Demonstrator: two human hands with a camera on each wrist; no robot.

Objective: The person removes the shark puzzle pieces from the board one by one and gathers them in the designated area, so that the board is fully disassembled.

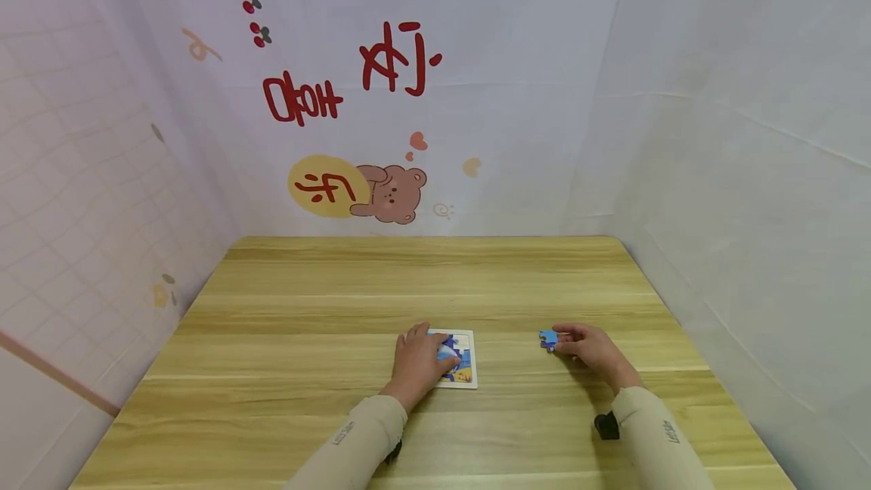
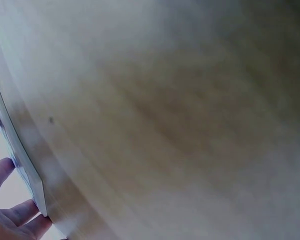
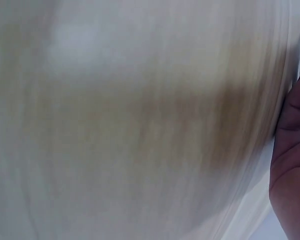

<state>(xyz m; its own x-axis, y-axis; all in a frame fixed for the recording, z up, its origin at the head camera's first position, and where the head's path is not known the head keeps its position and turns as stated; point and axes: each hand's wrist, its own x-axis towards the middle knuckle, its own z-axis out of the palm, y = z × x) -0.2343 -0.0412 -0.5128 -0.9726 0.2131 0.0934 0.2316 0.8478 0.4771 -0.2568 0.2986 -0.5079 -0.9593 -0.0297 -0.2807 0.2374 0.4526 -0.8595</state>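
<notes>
My left hand (image 1: 416, 363) rests over the left side of a small white-framed jigsaw puzzle (image 1: 465, 367), its fingers spread on the picture and at the frame's edge. The picture has blue, white and yellow parts, and pale gaps show near its top right. Seen from the left wrist, the fingertips touch the thin puzzle board (image 2: 31, 172). To the right, my right hand (image 1: 590, 346) pinches a blue and purple jigsaw piece (image 1: 548, 338) by its right side, low over the table. The right wrist view has the palm and curled fingers (image 3: 292, 125) at its right edge.
The wood-grain table (image 1: 306, 301) reaches back to a white printed curtain (image 1: 517, 97) with red characters and a cartoon bear (image 1: 395, 195). More white cloth (image 1: 748, 172) stands along the right side. A black wrist device (image 1: 606, 426) sits under the right sleeve.
</notes>
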